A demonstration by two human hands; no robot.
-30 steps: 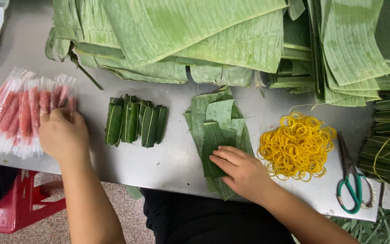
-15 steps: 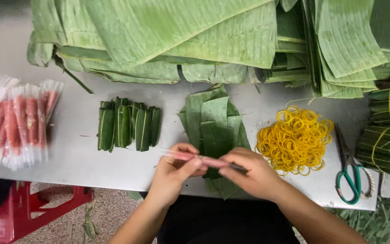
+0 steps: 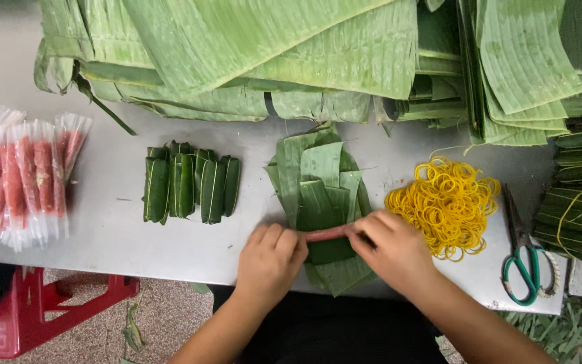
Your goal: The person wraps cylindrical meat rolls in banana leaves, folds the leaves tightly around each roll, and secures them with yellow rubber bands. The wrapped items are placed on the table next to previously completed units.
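Left hand (image 3: 269, 257) and right hand (image 3: 393, 248) each pinch one end of pink sausage stick (image 3: 326, 234), fingers closed, over cut leaf stack (image 3: 321, 195); yellow rubber bands (image 3: 444, 202) near right hand.

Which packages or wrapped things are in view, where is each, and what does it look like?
Clear plastic packs: far left on the table, thin red-pink sticks in rows.
Leaf parcels: left of centre, short green rolls side by side.
Tied bundles: right edge, green, yellow-banded.
Pink stick: between both hands, over cut leaves.
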